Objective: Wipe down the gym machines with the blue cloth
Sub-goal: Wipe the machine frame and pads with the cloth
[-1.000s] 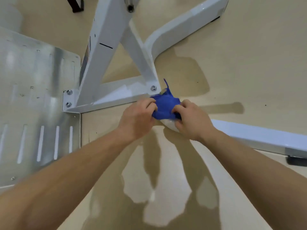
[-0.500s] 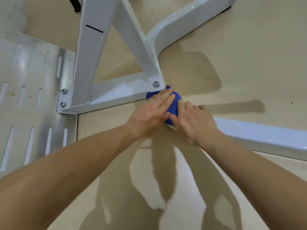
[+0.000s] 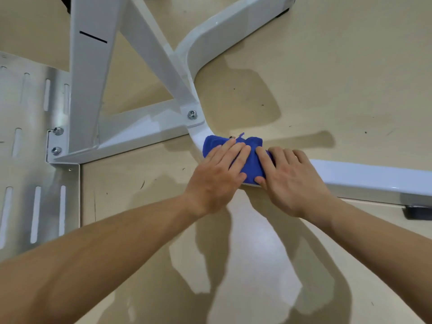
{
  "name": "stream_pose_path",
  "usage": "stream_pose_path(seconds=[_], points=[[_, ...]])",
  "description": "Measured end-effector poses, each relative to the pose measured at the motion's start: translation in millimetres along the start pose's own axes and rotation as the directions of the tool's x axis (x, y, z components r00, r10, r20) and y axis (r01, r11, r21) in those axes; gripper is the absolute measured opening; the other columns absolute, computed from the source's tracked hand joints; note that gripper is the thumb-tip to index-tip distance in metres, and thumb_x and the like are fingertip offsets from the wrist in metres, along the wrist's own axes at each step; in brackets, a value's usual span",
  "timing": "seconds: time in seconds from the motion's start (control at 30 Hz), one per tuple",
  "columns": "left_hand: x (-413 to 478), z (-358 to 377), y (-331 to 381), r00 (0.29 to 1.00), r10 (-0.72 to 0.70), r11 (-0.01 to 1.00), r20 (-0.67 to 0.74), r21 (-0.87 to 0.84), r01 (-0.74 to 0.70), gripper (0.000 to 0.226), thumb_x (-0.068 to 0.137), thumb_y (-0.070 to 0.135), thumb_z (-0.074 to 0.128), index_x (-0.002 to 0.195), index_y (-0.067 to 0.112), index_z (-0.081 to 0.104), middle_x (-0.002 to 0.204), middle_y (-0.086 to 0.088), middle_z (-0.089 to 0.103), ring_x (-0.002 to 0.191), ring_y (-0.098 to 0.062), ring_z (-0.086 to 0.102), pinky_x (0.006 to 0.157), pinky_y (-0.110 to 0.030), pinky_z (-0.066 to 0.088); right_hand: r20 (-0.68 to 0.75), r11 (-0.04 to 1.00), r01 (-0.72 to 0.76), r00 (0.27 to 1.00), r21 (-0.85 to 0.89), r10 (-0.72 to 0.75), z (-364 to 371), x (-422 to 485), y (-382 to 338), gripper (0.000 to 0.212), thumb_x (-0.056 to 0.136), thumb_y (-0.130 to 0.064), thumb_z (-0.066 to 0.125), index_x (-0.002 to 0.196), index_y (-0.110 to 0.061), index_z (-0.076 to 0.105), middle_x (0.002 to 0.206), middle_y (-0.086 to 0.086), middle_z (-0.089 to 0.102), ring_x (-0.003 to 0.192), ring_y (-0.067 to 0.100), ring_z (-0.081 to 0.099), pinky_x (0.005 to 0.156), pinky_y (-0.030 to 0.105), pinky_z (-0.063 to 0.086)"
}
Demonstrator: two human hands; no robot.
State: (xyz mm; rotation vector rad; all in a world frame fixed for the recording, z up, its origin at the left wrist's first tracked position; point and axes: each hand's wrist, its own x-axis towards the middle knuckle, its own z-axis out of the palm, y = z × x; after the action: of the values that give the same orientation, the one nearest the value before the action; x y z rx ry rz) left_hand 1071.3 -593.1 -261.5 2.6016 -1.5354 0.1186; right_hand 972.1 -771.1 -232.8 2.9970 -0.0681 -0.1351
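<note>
A second ago both hands were bunching the blue cloth [image 3: 247,164] with curled fingers; half a second ago the left hand had already flattened over it. Now both have spread out. The left hand [image 3: 217,176] and the right hand [image 3: 289,181] lie side by side on the cloth with straight fingers, gripping nothing and pressing it flat with the palms. The cloth sits near the middle of the view, draped over the bend of the white base tube [image 3: 364,174], where the tube curves away from the bolted joint. The bolt [image 3: 192,114] lies at about 10 o'clock from the cloth, close by but clear of it. From the cloth the tube's straight run heads toward 3 o'clock and ends at a dark rubber foot [image 3: 418,212], while another white leg climbs toward 1 o'clock. A slotted metal plate [image 3: 28,141] fills the 9 o'clock side, and the tan floor [image 3: 327,90] around the tube shows scuffs and specks. The change reads as the end of readying the cloth and the start of a wiping stroke: with the cloth spread under two flat hands, the likely next move is a push along the tube toward 3 o'clock, most of which probably has not been wiped yet.
</note>
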Motion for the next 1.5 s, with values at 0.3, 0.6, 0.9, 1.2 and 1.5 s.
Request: stream_pose_path(seconds=[0.3, 0.6, 0.9, 1.2, 1.5], points=[[10.6, -16.5, -105.7, 0.951, 0.28, 0.948, 0.13, 0.12, -0.296, 0.063, 0.102, 0.044, 0.034, 0.152, 0.005, 0.028, 0.156, -0.011, 0.033, 0.147, -0.029, 0.023, 0.119, -0.041, 0.023, -0.063, 0.933, -0.081, 0.992, 0.352, 0.11, -14.0, 63.1, -68.7, 0.073, 0.087, -0.046, 0.028, 0.144, 0.0, 0.035, 0.129, 0.015, 0.053, 0.109, 0.032, 0.056, 0.091, 0.04, 0.043], [10.0, -24.7, -66.6, 0.975, 0.218, 0.97, -0.05, -0.096, -0.222, 0.05, 0.094, 0.026, 0.045, 0.136, 0.0, 0.051, 0.138, -0.016, 0.052, 0.128, -0.031, 0.048, 0.109, -0.043, 0.037, -0.166, 0.996, 0.017, 0.986, 0.093, -0.002, 15.9, 34.0, -37.5, 0.076, 0.095, -0.061, 0.034, 0.142, -0.002, 0.039, 0.113, 0.011, 0.058, 0.092, 0.032, 0.055, 0.078, 0.043, 0.044], [28.2, -4.4, -94.1, 0.893, 0.449, 0.891, -0.041, 0.102, -0.443, 0.063, 0.102, 0.05, 0.034, 0.135, -0.001, 0.05, 0.128, -0.019, 0.057, 0.117, -0.036, 0.055, 0.11, -0.047, 0.036, -0.185, 0.995, -0.095, 0.978, 0.038, 0.1, 11.3, 41.4, -51.4, 0.065, 0.096, -0.065, 0.029, 0.111, -0.005, 0.052, 0.09, 0.01, 0.052, 0.074, 0.03, 0.046, 0.067, 0.04, 0.033], [27.1, -18.9, -144.4, 0.912, 0.399, 0.884, 0.098, 0.225, -0.411, 0.061, 0.105, 0.043, 0.018, 0.15, 0.004, 0.033, 0.152, -0.011, 0.04, 0.145, -0.029, 0.03, 0.121, -0.043, 0.018, -0.287, 0.948, -0.264, 0.908, 0.179, 0.307, 10.4, 85.9, -107.7, 0.067, 0.1, -0.065, 0.032, 0.1, -0.004, 0.06, 0.079, 0.008, 0.052, 0.067, 0.027, 0.045, 0.062, 0.037, 0.027], [0.8, -1.6, -68.8, 0.987, 0.159, 0.97, -0.025, 0.188, -0.151, 0.064, 0.097, 0.043, 0.045, 0.145, 0.001, 0.037, 0.146, -0.015, 0.043, 0.142, -0.032, 0.034, 0.12, -0.044, 0.02, -0.281, 0.998, 0.046, 0.959, 0.047, -0.031, 19.6, 45.7, -42.7, 0.069, 0.094, -0.063, 0.044, 0.128, -0.004, 0.05, 0.097, 0.009, 0.056, 0.079, 0.029, 0.052, 0.068, 0.039, 0.039]])
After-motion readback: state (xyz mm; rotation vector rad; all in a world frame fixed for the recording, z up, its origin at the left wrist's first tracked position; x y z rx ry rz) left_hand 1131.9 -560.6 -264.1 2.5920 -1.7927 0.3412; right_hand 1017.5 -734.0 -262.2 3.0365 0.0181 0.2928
